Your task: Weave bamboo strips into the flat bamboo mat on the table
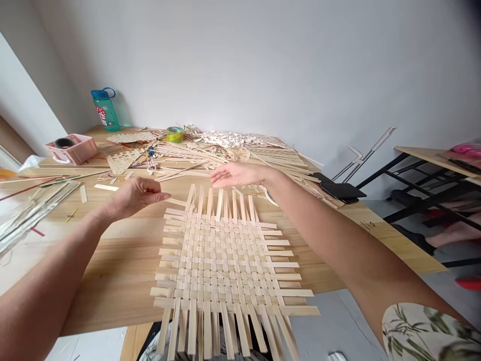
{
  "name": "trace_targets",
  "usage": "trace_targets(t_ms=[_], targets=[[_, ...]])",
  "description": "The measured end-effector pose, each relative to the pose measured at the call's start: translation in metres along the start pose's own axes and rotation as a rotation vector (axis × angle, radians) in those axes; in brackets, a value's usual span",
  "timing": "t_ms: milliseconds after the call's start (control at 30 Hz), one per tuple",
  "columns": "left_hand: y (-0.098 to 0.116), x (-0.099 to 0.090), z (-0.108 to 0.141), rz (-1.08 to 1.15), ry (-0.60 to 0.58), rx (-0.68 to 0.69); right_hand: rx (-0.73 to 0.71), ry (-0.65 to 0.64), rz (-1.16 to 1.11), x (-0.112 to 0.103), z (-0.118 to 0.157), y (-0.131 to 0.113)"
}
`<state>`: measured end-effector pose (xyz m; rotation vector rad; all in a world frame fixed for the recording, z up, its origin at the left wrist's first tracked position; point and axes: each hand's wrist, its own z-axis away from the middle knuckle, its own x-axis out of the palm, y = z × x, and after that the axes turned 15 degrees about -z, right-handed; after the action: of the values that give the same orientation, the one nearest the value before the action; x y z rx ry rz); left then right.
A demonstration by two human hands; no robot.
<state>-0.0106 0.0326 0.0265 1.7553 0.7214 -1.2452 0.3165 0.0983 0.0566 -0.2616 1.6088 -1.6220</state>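
A woven mat of pale, flat wood strips (225, 260) lies on the table in front of me. Its loose strip ends stick out on all sides, and the near ones hang past the table edge. My left hand (137, 198) is closed at the mat's far left corner, thumb and fingers pinching the end of a thin wood strip (176, 202) that runs into the far strip ends. Above the far edge, my right hand (238, 174) is held with its fingers stretched out and nothing visible in it.
Loose strips and shavings (240, 140) pile up along the wall. A roll of yellow tape (175, 134), a blue-green bottle (106, 113) and a pink basket (77, 150) stand at the back left. A black flat object (340, 189) lies at the right edge.
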Motion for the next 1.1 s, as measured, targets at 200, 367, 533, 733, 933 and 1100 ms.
trace_targets(t_ms=[200,367,533,733,933,1100], targets=[[-0.002,0.0,0.001,0.026,0.006,-0.021,0.082,-0.149,-0.071,0.027,-0.041,0.005],[-0.006,0.002,0.0,-0.03,-0.012,-0.023,0.019,-0.125,-0.221,0.046,-0.046,0.019],[-0.011,0.007,-0.002,-0.119,-0.121,-0.058,-0.01,-0.13,-0.314,0.055,-0.047,0.029],[0.008,0.009,0.002,-0.08,-0.198,-0.01,-0.025,-0.082,-0.372,0.058,-0.044,0.033],[0.027,0.015,0.001,-0.004,-0.208,-0.002,-0.005,-0.042,-0.404,0.058,-0.042,0.035],[0.024,0.023,0.001,-0.02,-0.199,-0.08,0.014,-0.028,-0.436,0.057,-0.04,0.035]])
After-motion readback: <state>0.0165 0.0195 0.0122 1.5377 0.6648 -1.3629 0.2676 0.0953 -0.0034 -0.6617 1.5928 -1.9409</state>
